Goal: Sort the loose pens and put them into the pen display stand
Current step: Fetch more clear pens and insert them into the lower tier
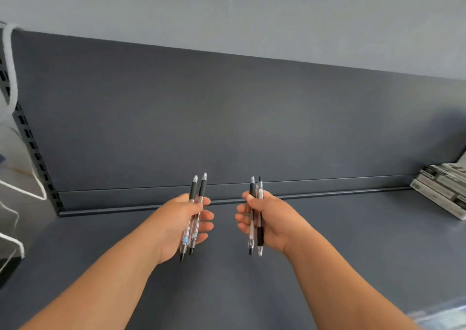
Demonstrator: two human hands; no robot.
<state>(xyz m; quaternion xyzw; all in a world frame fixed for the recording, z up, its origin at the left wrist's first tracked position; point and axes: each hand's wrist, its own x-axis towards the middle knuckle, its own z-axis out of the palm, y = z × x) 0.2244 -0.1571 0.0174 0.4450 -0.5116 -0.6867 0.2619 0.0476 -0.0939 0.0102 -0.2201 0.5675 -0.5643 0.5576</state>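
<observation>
Two hands, each gripping a small bunch of pens above a dark shelf.
The left hand (181, 225) had its fingers (205, 225) wrapped round two pens (195, 196), tips up; the right hand (271, 222) clasped about three pens (256, 196), upright; stacked boxes (443, 189) lay far right on the shelf (353, 228).
</observation>
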